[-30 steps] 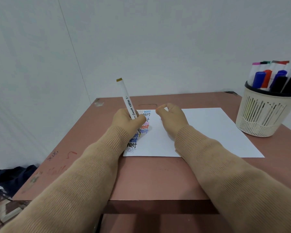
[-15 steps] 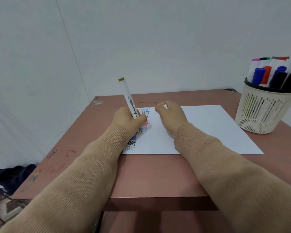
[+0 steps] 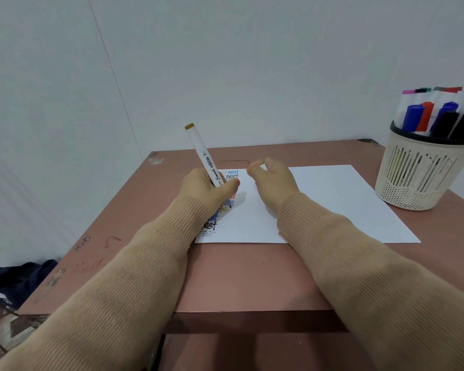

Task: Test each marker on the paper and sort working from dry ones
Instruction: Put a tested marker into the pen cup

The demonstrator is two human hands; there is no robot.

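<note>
The left hand (image 3: 204, 187) wraps its fingers round the marker (image 3: 202, 156), tip on the paper (image 3: 332, 199) by the test words (image 3: 232, 174) to try its ink, while the right hand (image 3: 273, 183), curled round I cannot tell what, steadies the sheet.

The marker (image 3: 204, 156) barrel read "Smooth"; the paper (image 3: 332, 204) carried "test" repeatedly at frame centre; the table (image 3: 252, 277) bore "xixi" at lower left.

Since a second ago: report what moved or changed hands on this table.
Hardly anything. The left hand still grips the marker, its tip shifting only slightly at the paper. The right hand stays curled on the paper; the basket is untouched.
</note>
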